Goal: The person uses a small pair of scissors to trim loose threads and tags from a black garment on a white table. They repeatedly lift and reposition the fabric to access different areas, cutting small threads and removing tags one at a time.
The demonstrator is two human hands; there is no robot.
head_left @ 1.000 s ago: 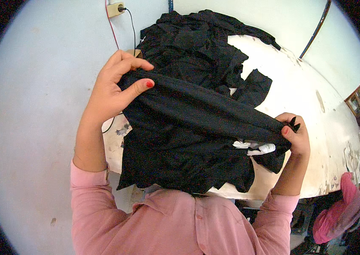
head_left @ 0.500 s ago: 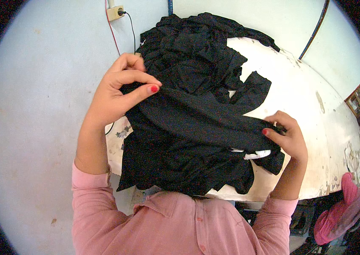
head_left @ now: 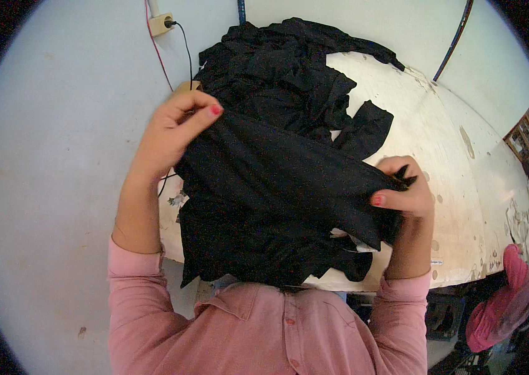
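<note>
A pink collared button-front shirt (head_left: pixel 277 325) with long sleeves; red-painted nails on the fingers (head_left: pixel 215 110).

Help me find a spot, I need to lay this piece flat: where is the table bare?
Bare: the worn white table, right of the black fabric pile and beyond the right hand. Crowded: the left and near side, under the black cloth held by both hands, left hand included.

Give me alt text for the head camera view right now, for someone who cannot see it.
A person in a pink shirt holds a black fabric piece stretched between the left hand and the right hand, each pinching one end, above a worn white table. A heap of black fabric lies on the table behind it, by a pale wall with a socket.
</note>
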